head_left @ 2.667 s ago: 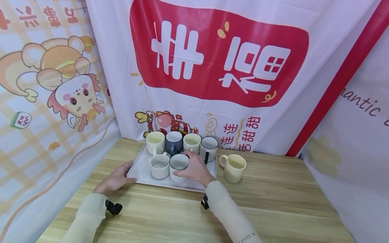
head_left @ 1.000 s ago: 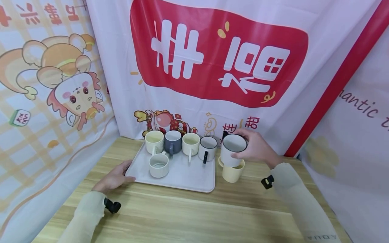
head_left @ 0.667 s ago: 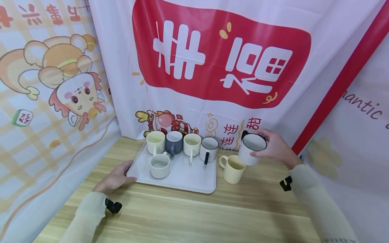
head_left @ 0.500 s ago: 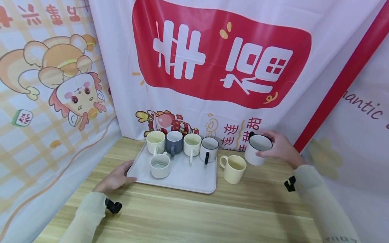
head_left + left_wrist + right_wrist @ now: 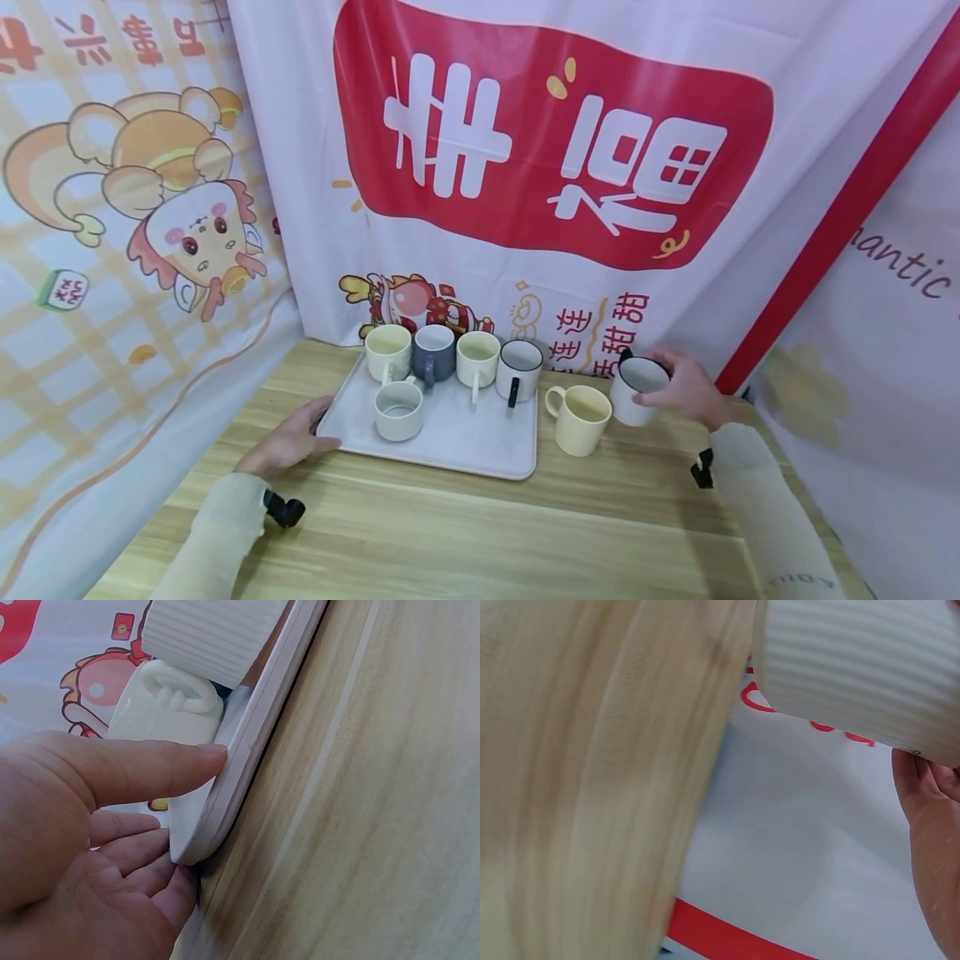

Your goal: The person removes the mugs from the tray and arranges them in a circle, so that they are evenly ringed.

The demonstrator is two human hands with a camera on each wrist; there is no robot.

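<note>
One black-rimmed white mug (image 5: 628, 407) is being held right of the tray (image 5: 468, 429), past a yellow mug (image 5: 581, 432); whether its base is touching the tabletop (image 5: 592, 508) cannot be told. A right hand (image 5: 688, 390) is gripping it, fingers spread to its width, while a left hand (image 5: 288, 437) is pinching the tray's near-left corner. Any drift toward the tray would be risking a clash with the yellow mug.

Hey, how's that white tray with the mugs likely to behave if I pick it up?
The tray looks stiff, its front edge running straight without visible sag. With five mugs on it, it would probably feel heavy, especially toward the back, where four line up. Its low rim might not stop them sliding.
</note>
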